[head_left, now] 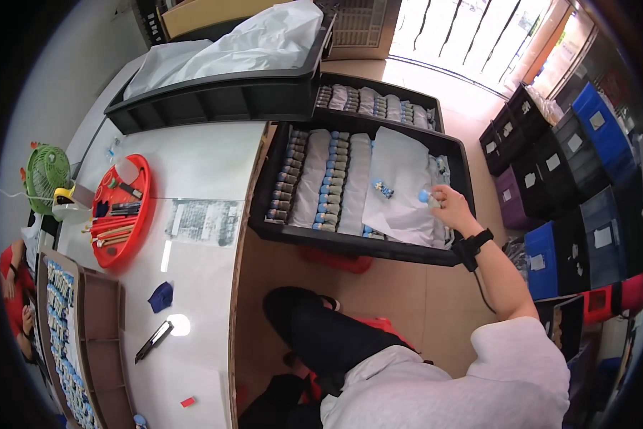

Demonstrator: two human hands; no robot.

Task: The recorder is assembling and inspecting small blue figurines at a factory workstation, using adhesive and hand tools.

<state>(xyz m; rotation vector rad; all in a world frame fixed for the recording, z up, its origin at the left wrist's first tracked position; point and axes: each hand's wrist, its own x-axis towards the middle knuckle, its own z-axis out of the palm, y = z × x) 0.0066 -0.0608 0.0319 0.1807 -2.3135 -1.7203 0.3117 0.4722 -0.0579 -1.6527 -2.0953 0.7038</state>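
My right hand (pixel 450 208), with a black band on its wrist, pinches a small figurine (pixel 425 196) with a light blue top. It is over the right part of a black crate (pixel 357 247). Left of the hand, another small blue figurine (pixel 383 188) lies on a white sheet (pixel 396 161) inside the crate. Rows of similar figurines (pixel 331 179) fill the crate's left part, with white padding (pixel 355 184) between them. The sheet covers part of the rows. My left hand is out of sight.
A white table (pixel 200 300) on the left carries a red tray (pixel 144 211) of brushes and tools, a utility knife (pixel 154 341), a green fan (pixel 47 171) and a compartment tray (pixel 101 322). Stacked bins (pixel 550 164) line the right. Another person's arm (pixel 10 275) shows at far left.
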